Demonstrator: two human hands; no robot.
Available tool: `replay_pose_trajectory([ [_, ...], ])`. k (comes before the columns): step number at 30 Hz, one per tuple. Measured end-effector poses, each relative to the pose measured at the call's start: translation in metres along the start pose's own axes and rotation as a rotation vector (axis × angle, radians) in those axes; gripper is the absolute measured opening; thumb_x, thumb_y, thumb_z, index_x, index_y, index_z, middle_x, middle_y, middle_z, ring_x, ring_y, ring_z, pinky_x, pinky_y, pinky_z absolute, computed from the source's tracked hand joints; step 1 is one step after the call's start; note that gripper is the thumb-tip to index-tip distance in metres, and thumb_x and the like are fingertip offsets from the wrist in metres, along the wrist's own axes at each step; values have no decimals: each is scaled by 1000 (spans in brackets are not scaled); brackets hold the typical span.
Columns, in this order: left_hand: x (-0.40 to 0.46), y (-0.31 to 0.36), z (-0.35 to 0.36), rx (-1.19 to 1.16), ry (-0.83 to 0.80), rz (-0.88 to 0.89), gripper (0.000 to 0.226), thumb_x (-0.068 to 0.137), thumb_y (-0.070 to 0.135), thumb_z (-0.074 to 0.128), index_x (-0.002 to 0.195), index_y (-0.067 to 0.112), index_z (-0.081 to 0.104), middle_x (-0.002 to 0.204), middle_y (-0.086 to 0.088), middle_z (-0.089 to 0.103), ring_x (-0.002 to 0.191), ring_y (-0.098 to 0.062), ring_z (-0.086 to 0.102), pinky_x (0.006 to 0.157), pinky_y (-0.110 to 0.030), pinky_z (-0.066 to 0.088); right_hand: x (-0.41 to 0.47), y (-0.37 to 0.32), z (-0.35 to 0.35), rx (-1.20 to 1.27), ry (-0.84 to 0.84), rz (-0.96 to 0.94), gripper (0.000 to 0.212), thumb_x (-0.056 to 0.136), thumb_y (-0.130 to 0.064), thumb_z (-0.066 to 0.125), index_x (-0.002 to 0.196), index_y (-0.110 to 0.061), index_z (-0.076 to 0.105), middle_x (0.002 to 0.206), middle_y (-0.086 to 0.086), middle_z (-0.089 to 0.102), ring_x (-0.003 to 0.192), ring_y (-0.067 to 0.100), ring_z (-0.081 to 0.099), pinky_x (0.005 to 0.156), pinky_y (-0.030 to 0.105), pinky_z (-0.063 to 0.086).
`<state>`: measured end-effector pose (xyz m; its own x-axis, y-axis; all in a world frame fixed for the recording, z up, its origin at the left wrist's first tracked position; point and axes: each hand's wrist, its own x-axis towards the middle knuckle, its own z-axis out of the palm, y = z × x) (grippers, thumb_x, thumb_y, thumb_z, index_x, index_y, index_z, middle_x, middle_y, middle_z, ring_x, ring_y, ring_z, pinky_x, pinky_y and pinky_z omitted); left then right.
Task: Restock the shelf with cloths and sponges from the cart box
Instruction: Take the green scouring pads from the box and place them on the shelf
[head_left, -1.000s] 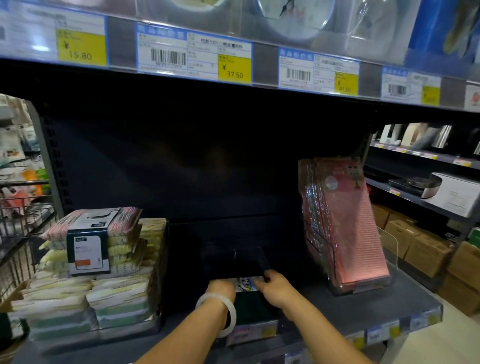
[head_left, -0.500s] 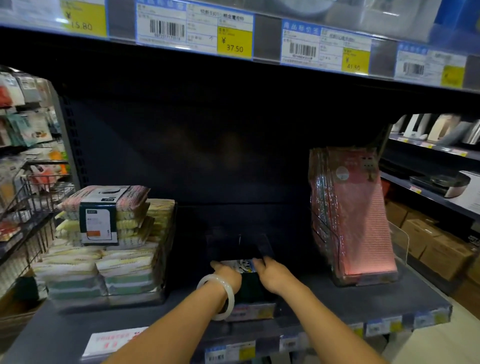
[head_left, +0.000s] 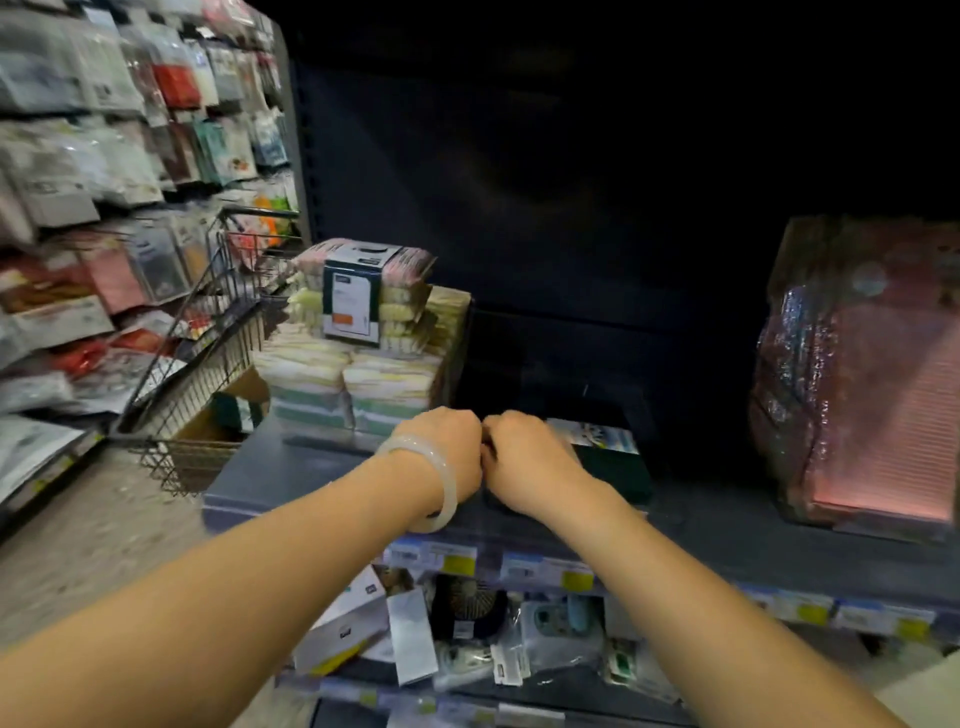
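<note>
- Hands meet at frame centre: our left hand and right hand, fingers curled; whether they pinch the dark sponge pack we cannot tell.
- Sponge stacks sit upper left of them.

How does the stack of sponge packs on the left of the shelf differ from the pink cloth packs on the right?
The sponge packs lie flat, piled in layers; the pink cloth packs stand on edge, leaning back. The sponge packs are pale yellow, green and white, one with a dark label band; the cloth packs are pink under shiny wrap. Both sit on the same grey shelf.
</note>
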<state>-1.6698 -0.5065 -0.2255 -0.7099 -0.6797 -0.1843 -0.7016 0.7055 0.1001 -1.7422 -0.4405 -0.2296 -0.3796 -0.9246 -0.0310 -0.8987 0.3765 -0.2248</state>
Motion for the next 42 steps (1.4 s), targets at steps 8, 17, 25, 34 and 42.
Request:
replay_pose_trajectory([
  [8,-37,-133,36,208,-179,-167,37,90,27,56,125,15,55,126,-7,59,116,-25,57,94,-36,48,9,-124,63,-100,-230,-208,35,93,-19,54,126,-10,52,128,15,52,117,34,52,76,34,39],
  [17,-106,-339,39,136,-37,-448,54,87,25,59,135,19,35,140,-6,41,130,-26,38,100,-38,41,66,-295,124,-66,-214,-359,39,92,-20,57,126,-9,44,129,15,46,120,35,44,92,45,43],
  [25,-110,-450,65,154,-146,-468,50,86,20,58,132,14,37,137,-11,41,126,-29,40,97,-38,40,122,-369,180,-127,-324,-258,45,92,-18,55,134,-8,39,133,16,44,122,36,42,96,45,42],
  [34,-24,-516,80,169,-182,-400,54,83,24,66,130,15,40,134,-9,45,125,-28,41,97,-39,43,246,-393,199,-210,-359,-198,38,94,-19,52,129,-7,43,131,16,44,118,35,44,89,41,44],
  [42,97,-575,53,163,-190,-347,50,87,20,61,133,15,40,132,-9,48,122,-27,47,94,-36,44,385,-411,221,-147,-401,-169,42,93,-19,53,133,-8,43,134,16,46,122,35,44,97,44,43],
])
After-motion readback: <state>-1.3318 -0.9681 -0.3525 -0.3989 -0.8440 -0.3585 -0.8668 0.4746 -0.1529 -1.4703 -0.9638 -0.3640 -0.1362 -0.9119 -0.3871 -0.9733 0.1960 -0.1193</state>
